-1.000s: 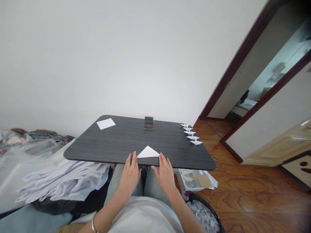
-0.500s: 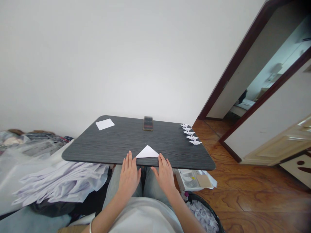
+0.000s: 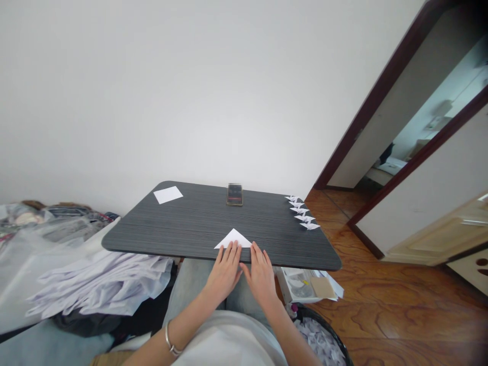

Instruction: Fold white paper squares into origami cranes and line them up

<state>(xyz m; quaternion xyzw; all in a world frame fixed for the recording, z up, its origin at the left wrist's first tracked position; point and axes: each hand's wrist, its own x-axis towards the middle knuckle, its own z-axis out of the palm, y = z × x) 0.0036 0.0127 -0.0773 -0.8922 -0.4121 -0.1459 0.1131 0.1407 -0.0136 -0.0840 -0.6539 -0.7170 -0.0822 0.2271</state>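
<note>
A sheet of white paper folded into a triangle [image 3: 233,237] lies near the front edge of the dark table [image 3: 190,221], its point facing away from me. My left hand [image 3: 224,269] rests with outstretched fingers on the fold along the triangle's near side, around its middle. At the right corner, my right hand [image 3: 261,272] lays its fingertips on the paper, fingers extended. Both hands are open and flat, and the thumbs nearly meet below the table edge.
Several folded paper cranes [image 3: 305,218] stand in a row at the table's right edge. A white paper sheet [image 3: 168,194] lies at the back left, a phone-like device [image 3: 235,194] at the back middle. Below right are a white box [image 3: 301,287] and a bin of folded paper [image 3: 320,340].
My left hand has slid right from the triangle's left corner to the middle of its near side. My right hand stays at the right corner. The view has shifted slightly.
</note>
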